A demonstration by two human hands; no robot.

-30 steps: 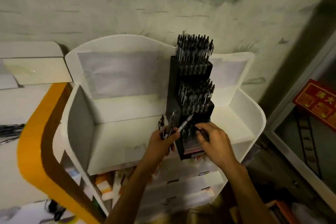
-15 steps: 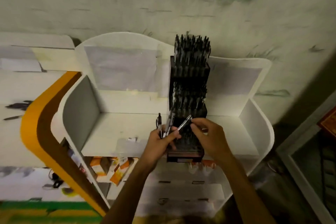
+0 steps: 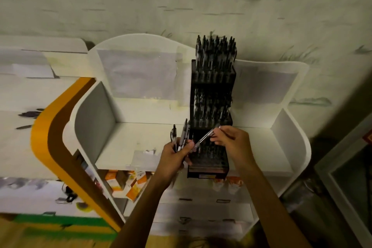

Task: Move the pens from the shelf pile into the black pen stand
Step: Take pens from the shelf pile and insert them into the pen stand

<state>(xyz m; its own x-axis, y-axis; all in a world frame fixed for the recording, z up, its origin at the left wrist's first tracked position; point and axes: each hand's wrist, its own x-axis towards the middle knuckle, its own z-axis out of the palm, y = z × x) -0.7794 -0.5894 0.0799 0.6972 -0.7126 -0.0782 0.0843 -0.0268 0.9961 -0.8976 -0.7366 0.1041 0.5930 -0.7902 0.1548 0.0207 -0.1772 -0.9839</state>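
Left hand (image 3: 175, 152): bundle of pens (image 3: 182, 134) gripped upright, beside the stand | Right hand (image 3: 231, 140): one pen (image 3: 203, 139) pinched aslant over the black pen stand (image 3: 211, 127) on the shelf (image 3: 128, 141) | Risk: bundle could be loosened, pen misfed | Hidden: lower slots blurred, shelf pile unseen.

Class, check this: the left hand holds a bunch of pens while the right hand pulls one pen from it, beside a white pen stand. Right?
Not quite. The head view shows the stand is black. The rest holds: left hand grips the bunch, right hand pinches one pen.
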